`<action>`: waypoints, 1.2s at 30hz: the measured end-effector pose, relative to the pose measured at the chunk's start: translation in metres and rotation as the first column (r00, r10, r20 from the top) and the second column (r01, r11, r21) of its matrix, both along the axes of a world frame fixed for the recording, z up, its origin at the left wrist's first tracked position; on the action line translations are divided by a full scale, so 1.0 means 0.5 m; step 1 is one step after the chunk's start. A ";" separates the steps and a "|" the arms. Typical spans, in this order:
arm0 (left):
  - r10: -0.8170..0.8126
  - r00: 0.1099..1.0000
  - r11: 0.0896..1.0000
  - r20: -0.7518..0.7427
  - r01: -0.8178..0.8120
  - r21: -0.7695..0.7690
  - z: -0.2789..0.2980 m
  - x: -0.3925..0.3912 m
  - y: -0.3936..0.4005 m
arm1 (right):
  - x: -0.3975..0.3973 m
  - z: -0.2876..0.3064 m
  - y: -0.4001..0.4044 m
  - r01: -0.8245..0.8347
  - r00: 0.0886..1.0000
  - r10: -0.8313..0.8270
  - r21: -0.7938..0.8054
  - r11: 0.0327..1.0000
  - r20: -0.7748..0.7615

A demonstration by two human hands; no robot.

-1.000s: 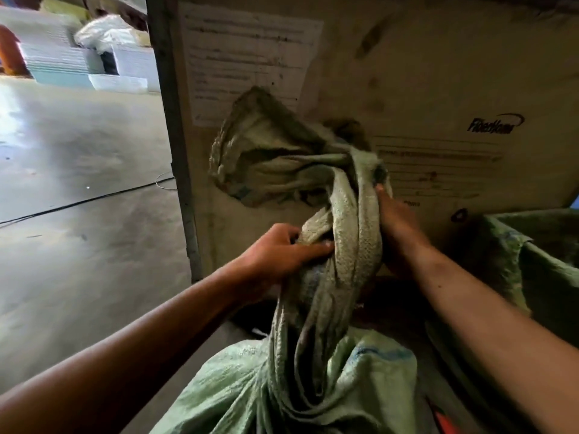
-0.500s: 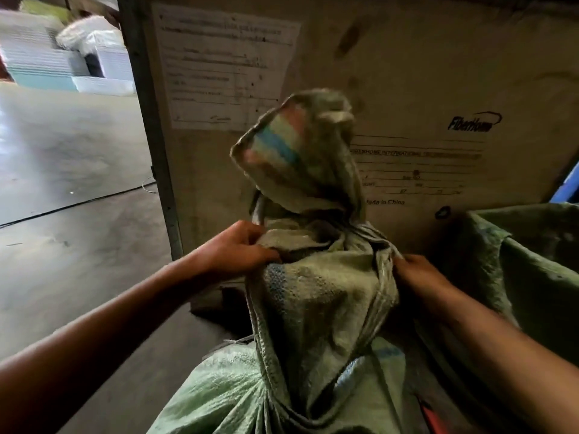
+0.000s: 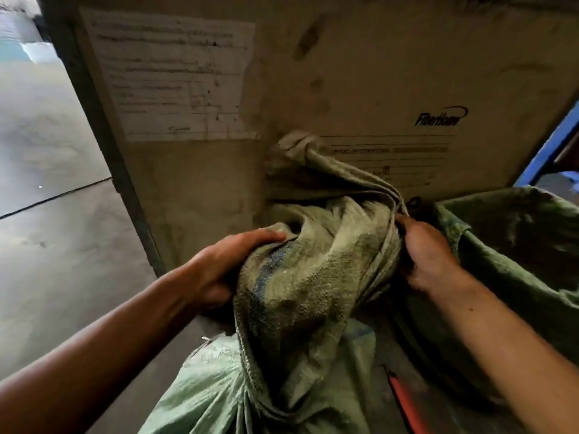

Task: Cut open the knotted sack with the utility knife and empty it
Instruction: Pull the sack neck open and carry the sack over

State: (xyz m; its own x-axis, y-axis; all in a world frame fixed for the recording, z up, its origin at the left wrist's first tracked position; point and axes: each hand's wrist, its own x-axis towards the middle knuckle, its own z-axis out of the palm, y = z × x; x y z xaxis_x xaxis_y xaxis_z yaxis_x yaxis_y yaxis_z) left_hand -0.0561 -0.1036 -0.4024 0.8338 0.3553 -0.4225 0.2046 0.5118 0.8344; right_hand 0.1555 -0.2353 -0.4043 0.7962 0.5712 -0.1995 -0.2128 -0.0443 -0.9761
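A dirty green woven sack point(image 3: 300, 286) stands in front of me, its top folded over and drooping away from me. A twisted knot point(image 3: 297, 145) shows at the far end of the flap. My left hand point(image 3: 225, 264) grips the sack's left edge beside a blue stripe. My right hand point(image 3: 429, 255) clutches the bunched fabric on the right edge. A lighter green sack point(image 3: 206, 386) lies underneath, at the bottom. An orange-red object point(image 3: 404, 402), partly hidden, lies at the lower right; I cannot tell whether it is the utility knife.
A large cardboard panel point(image 3: 360, 73) with a printed logo and a pasted paper label point(image 3: 175, 76) stands right behind the sack. An open green sack point(image 3: 517, 245) sits at the right. A blue bar point(image 3: 551, 145) leans at the far right. Concrete floor point(image 3: 56, 230) spreads to the left.
The sack's top, held up high before, has dropped and folded forward against the cardboard. Both hands have moved lower and stayed gripping its two sides.
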 end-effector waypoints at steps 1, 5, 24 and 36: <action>0.085 0.995 0.996 -0.041 -0.084 0.040 0.028 0.005 -0.005 | 0.000 0.028 -0.014 0.037 0.997 -0.033 0.055 0.998 -0.065; 0.386 0.920 0.921 -0.070 -0.380 0.090 0.197 0.005 -0.019 | -0.029 0.198 -0.048 0.134 0.980 -0.111 0.132 0.982 -0.166; 0.173 0.939 0.864 0.298 -0.290 0.411 1.148 0.046 -0.201 | -0.028 1.220 -0.267 0.384 0.877 -0.431 0.230 0.894 0.211; -0.093 0.927 0.760 0.364 -0.170 0.628 1.240 0.230 -0.463 | 0.021 1.308 -0.609 0.597 0.749 -0.632 0.210 0.774 0.200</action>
State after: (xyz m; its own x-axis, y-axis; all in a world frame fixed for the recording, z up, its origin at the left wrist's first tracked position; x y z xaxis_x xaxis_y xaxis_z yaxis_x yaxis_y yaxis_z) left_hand 0.0587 -0.3353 0.2175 0.8538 0.4639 0.2363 -0.1774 -0.1675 0.9698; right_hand 0.1659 -0.5398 0.2498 0.9947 -0.0534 0.0879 0.0945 0.1370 -0.9861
